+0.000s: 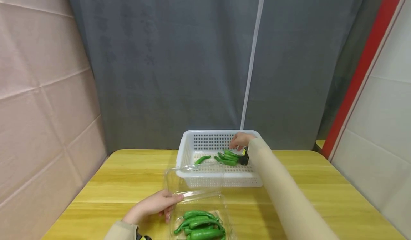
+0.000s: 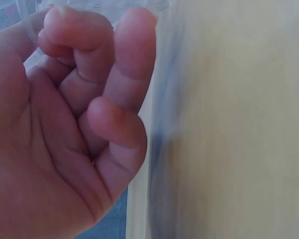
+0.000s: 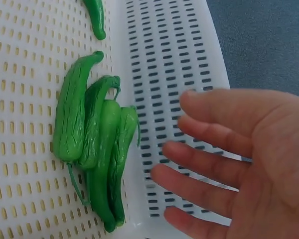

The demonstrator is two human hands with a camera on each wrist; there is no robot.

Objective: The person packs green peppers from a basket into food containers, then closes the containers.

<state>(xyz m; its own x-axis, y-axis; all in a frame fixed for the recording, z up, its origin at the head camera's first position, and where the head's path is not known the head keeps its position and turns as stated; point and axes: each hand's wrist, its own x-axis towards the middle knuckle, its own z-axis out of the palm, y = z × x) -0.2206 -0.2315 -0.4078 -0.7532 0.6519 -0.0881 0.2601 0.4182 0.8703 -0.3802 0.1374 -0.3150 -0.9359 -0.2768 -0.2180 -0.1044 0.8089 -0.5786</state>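
Note:
My left hand (image 1: 158, 205) grips the left side of a clear plastic clamshell box (image 1: 227, 211), thumb on top near the hinge, its lid tipped up. In the left wrist view, the left hand's fingers (image 2: 124, 124) are curled, with clear plastic behind their tips. Several green chili peppers (image 1: 205, 234) lie in the box. My right hand (image 1: 242, 140) hangs above a white slotted basket (image 1: 189, 183), fingers spread with nothing between them. Below it, several green peppers (image 3: 70, 114) lie bunched on the basket floor, and one more pepper (image 3: 95, 20) lies apart from them.
The wooden table (image 1: 135, 175) carries both box and basket, with the basket behind the box. A grey curtain (image 1: 176, 72) hangs behind the table's far edge. Pale panels (image 1: 38, 90) stand at the sides.

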